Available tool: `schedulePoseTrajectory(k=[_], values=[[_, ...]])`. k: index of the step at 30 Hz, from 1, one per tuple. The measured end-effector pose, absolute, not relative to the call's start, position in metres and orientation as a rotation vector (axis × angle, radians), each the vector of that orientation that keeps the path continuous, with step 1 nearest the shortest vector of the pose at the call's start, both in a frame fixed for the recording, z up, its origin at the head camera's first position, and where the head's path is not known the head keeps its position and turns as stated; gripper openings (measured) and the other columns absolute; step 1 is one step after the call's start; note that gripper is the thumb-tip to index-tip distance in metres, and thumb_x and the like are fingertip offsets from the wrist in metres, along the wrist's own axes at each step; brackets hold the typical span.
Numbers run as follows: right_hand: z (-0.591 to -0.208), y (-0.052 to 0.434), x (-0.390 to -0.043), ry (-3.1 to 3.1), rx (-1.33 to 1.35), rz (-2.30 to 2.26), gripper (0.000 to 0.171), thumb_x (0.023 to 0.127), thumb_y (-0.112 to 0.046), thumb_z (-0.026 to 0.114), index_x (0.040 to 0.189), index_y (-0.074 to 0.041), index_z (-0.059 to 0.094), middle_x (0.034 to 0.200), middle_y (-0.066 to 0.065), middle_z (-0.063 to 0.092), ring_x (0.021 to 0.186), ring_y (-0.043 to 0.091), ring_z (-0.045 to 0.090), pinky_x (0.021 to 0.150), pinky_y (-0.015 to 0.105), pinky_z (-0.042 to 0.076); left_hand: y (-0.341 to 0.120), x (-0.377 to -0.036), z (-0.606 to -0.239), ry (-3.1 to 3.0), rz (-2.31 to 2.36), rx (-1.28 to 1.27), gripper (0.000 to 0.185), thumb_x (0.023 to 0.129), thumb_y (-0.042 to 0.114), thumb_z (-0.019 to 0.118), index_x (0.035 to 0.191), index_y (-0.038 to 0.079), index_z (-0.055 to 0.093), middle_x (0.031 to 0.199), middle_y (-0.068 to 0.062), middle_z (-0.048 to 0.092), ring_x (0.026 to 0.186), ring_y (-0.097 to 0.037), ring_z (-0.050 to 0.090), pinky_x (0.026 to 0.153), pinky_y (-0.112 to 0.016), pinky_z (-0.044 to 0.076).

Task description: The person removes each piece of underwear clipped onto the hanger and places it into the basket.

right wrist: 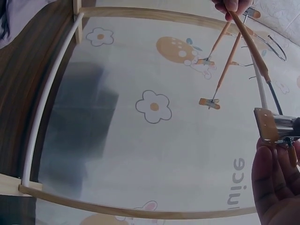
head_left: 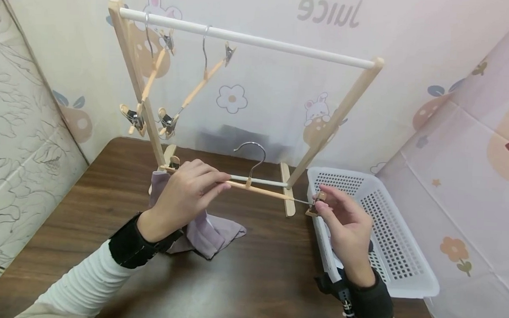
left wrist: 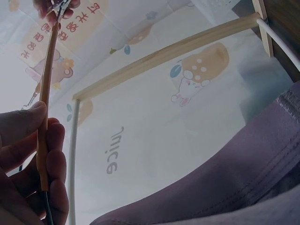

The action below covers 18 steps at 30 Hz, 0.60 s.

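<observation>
A wooden clip hanger with a metal hook is held level above the table, in front of the rack. My left hand grips its bar left of the hook; the left wrist view shows thumb and fingers around the bar. At the hanger's right end, my right hand pinches the clip between thumb and fingers. A pale purple cloth garment hangs below the left end, its lower part lying on the table. My left hand partly hides the left clip and the garment's top.
Two clip hangers hang at the left of the rack's white top rod. A white perforated basket stands at the right, beside and below my right hand. The brown table meets a patterned backdrop behind the rack.
</observation>
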State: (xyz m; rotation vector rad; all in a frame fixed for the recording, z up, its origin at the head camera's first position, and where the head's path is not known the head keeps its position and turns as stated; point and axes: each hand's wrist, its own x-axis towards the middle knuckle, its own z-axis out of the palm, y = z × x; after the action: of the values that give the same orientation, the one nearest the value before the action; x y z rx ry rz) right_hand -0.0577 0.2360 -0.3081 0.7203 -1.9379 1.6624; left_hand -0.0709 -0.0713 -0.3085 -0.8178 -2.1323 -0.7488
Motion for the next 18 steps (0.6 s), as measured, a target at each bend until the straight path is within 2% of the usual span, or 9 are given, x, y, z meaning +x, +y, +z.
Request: schedulePoseTrajectory(k=[10, 15, 18], values=[[-0.3101, 0.2421, -0.0582, -2.032, 0.666, 1.649, 0.029, 0.086, 0.008, 0.065, 0.114, 0.017, 0.061, 0.101, -0.002, 0.07, 0.086, 0.005, 0.064, 0.075, 0.014, 0.053, -0.0715, -0.0722, -0.3138, -2.141, -0.73, -0.806, 0.015, 0.08, 0.015, 0.079, 0.093, 0.009, 0.076, 0.081, -0.002, 0.072, 0.078, -0.018, 0.06, 0.067, -0.031, 0.043], [-0.3083, 0.2436, -0.06, -2.111, 0.63, 1.523, 0.032, 0.083, 0.015, 0.063, 0.115, 0.014, 0.063, 0.104, -0.006, 0.069, 0.09, 0.005, 0.065, 0.075, 0.014, 0.054, -0.0717, -0.0736, -0.3143, -2.139, -0.723, -0.808, 0.015, 0.08, 0.015, 0.079, 0.093, 0.008, 0.076, 0.081, -0.002, 0.072, 0.078, -0.019, 0.06, 0.067, -0.031, 0.043], [-0.306, 0.2447, -0.0619, -2.179, 0.637, 1.366, 0.037, 0.08, 0.018, 0.066, 0.116, 0.009, 0.065, 0.105, -0.006, 0.067, 0.093, 0.004, 0.063, 0.077, 0.012, 0.052, -0.0718, -0.0745, -0.3143, -2.149, -0.715, -0.803, 0.015, 0.08, 0.016, 0.079, 0.093, 0.008, 0.076, 0.081, -0.002, 0.072, 0.078, -0.019, 0.06, 0.067, -0.032, 0.043]])
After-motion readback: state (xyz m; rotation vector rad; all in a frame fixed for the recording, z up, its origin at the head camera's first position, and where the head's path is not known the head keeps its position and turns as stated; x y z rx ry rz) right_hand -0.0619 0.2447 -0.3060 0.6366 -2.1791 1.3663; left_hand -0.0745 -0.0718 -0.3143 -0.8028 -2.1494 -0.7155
